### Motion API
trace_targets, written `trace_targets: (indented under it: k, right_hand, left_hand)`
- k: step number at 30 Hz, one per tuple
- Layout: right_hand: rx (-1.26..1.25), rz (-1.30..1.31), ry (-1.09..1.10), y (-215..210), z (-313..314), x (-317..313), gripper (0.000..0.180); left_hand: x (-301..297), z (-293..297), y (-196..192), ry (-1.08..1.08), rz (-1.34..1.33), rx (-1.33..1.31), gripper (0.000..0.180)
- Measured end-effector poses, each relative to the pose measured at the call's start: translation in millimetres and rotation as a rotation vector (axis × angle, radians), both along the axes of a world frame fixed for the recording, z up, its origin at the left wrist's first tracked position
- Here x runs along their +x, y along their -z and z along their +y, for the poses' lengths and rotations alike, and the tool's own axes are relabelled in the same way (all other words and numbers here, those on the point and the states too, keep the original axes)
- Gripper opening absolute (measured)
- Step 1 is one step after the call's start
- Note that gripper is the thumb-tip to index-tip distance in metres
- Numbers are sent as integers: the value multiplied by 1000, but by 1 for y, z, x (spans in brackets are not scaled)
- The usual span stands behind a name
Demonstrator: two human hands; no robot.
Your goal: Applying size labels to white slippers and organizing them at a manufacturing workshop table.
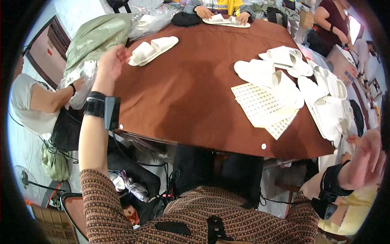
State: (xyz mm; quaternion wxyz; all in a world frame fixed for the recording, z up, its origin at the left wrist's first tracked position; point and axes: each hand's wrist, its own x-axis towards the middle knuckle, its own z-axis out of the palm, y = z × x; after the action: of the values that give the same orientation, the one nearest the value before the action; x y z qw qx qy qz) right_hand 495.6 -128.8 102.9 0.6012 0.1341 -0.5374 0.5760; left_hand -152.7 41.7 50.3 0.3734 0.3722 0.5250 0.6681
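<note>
My left hand point(110, 62) reaches out over the left edge of the brown table point(191, 93), fingers apart, just short of a pair of white slippers point(153, 49); it holds nothing. My right hand point(367, 156) hangs off the table's right side, low at the frame's edge, fingers loosely curled with nothing seen in them. A heap of white slippers point(321, 97) lies on the table's right part, beside yellowish sticker sheets point(266, 107).
A person opposite presses on white slippers point(226, 20) at the far edge. Another person point(36, 101) sits at the left by silvery bags point(83, 75) and a green sack point(97, 36). A third person point(333, 24) stands at back right. Cables and bags lie under the table.
</note>
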Motion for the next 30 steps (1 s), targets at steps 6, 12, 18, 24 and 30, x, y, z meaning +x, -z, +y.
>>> trace_targets:
  k: [6,12,18,24,30]
  right_hand:
    - [-83,-25,49,-8,31,-38,13]
    - [-134,82,57,1,68,-69,20]
    - [-241,47,79,34,120,-92,13]
    - [-439,10,63,70,157,-109,15]
    - [-582,-112,249,82,162,-116,14]
  left_hand:
    - [-54,53,67,-245,68,-257,27]
    - [-68,87,90,-266,94,-351,32]
    - [-78,122,114,-334,-12,-414,31]
    - [-93,119,125,-171,315,-303,34]
    - [-84,136,123,-263,-97,-285,33]
